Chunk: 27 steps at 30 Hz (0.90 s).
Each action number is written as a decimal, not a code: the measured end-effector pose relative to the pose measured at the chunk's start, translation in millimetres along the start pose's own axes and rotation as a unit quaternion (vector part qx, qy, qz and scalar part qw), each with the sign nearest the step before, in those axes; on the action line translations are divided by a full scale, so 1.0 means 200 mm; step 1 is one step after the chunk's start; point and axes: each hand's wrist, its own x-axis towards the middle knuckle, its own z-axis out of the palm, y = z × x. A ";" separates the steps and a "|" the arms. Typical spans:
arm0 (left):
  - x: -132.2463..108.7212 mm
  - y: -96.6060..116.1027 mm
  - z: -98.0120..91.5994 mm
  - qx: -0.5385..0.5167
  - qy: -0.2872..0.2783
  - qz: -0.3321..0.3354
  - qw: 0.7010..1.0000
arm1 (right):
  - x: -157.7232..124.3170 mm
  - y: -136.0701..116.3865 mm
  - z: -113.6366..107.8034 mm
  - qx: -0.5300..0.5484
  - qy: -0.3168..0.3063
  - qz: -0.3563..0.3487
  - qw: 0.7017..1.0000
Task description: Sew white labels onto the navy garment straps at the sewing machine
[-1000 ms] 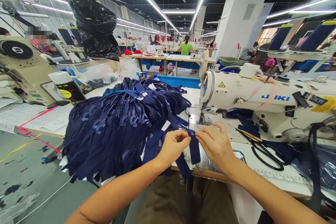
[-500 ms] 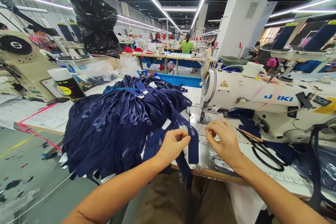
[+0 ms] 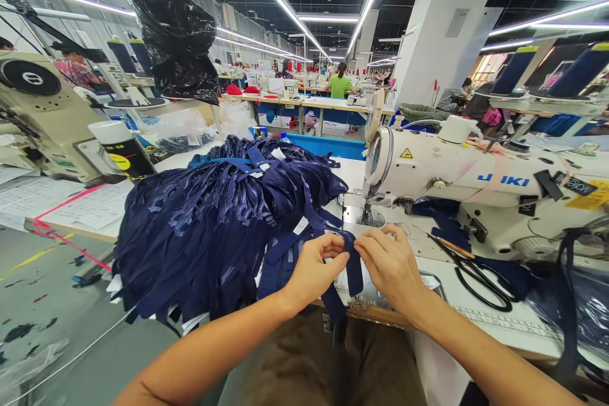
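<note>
A navy fabric strap hangs over the front of the sewing table, pinched between my two hands. My left hand is closed on its left side, thumb against the fingers. From the right, my right hand grips the same strap with its fingertips. Just beyond the hands is the needle area of a white sewing machine. A big heap of navy straps lies left of my hands, with a white label on one near strap. The fingertips partly hide the strap's upper end.
Black-handled scissors and a tweezer-like tool with a brown grip lie right of my right hand. A spray can stands at the left by another machine. A co-worker in green sits farther back.
My right hand has moved left from beside the needle plate to the strap and now pinches it. The upper part of the strap has been drawn together between both hands.
</note>
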 end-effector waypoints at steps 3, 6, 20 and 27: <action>-0.01 -0.01 -0.01 0.053 0.007 0.042 0.998 | 0.00 -0.01 0.00 -0.014 -0.009 0.010 1.000; -0.02 -0.01 -0.01 0.131 0.005 0.085 0.988 | 0.01 -0.03 0.00 -0.038 -0.033 0.004 0.999; 0.01 -0.01 -0.03 -0.102 -0.003 -0.085 0.991 | 0.01 -0.01 -0.04 0.097 -0.004 0.060 0.993; 0.01 -0.01 -0.02 -0.058 0.006 -0.036 0.998 | 0.00 -0.04 -0.01 0.009 -0.014 0.018 1.000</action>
